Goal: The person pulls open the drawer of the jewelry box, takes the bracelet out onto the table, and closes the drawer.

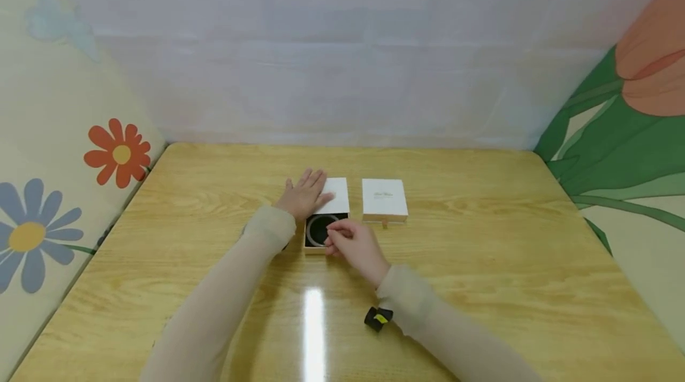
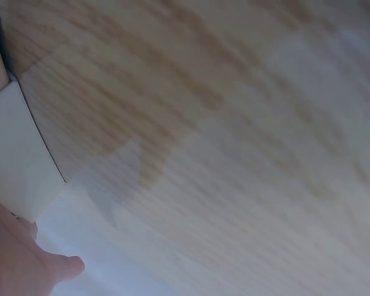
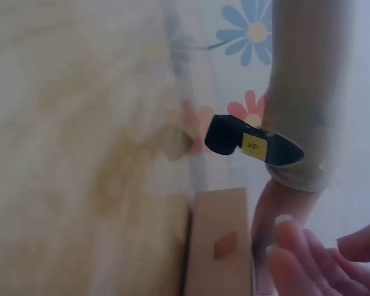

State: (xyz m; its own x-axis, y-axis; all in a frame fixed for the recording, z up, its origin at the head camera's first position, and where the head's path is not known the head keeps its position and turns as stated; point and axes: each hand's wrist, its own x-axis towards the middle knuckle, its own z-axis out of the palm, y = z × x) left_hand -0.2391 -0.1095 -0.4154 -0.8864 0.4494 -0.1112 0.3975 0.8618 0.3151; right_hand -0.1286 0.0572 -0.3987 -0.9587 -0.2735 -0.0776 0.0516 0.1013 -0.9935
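Note:
A small box with a black interior stands open on the table, its white lid (image 1: 337, 196) tipped back behind it. Inside lies a pale ring-shaped bangle (image 1: 310, 238). My left hand (image 1: 304, 196) rests on the lid's left part with fingers stretched and spread; the left wrist view shows that hand (image 2: 21, 256) beside a white panel (image 2: 24, 154). Over the bangle's right side, my right hand (image 1: 357, 245) has its fingers bent with the tips close together. In the right wrist view its thumb and fingers (image 3: 293, 246) look apart, and any contact with the bangle is hidden.
A second white box (image 1: 384, 197), closed and with a small tab, stands right of the open one. A black wrist camera (image 1: 378, 318) hangs at the right cuff. The wooden table (image 1: 481, 239) meets a pale back sheet (image 1: 342, 90) and flower-patterned side panels (image 1: 32, 132).

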